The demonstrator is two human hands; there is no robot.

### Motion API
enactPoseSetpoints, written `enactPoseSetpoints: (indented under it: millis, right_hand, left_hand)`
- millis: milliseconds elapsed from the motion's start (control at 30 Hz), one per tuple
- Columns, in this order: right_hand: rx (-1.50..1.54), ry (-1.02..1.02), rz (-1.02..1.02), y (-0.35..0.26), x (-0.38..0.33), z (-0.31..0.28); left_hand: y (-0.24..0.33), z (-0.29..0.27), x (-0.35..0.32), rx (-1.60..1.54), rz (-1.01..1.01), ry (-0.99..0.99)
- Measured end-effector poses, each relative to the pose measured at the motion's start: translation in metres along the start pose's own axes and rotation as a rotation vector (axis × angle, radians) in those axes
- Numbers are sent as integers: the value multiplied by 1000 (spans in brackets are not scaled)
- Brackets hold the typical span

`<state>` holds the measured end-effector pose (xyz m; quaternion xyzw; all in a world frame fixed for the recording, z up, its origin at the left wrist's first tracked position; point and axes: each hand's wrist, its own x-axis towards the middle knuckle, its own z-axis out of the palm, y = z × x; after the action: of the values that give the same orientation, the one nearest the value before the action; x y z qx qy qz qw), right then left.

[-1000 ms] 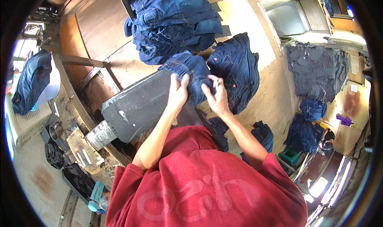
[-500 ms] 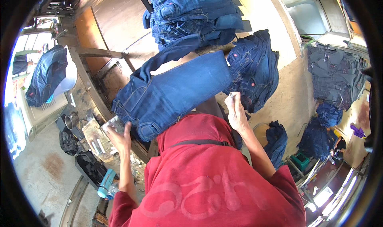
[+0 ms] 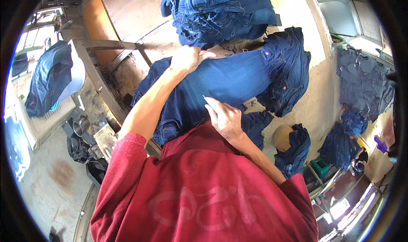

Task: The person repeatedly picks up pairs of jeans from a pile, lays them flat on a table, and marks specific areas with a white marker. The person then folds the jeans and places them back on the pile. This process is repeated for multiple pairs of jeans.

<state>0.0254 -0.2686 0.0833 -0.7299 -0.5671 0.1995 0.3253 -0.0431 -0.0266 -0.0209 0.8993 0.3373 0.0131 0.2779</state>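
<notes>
Denim jeans (image 3: 221, 86), dark blue, lie spread flat across the worktable (image 3: 140, 12), directly in front of the person. Left hand (image 3: 187, 59) rests palm-down on the far edge of the jeans, fingers extended, gripping nothing. Right hand (image 3: 225, 118) presses the near edge, fingers curled; whether it pinches fabric cannot be told. Stack of folded jeans (image 3: 221, 12) sits just beyond.

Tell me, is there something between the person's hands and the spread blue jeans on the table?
Nothing visible is between them. The left hand lies flat on the far edge of the spread jeans, just below the pile of folded jeans. The right hand rests on the near edge, seemingly holding a small white thing.
</notes>
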Motion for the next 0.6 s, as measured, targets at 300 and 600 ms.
enactPoseSetpoints:
  millis: [300, 600]
  right_hand:
    - [-271, 60, -62, 3, 42, 49]
    - [-282, -83, 6, -2, -11, 14]
  left_hand:
    - [-24, 51, 9, -94, 22, 331]
    - [-21, 51, 11, -223, -69, 275]
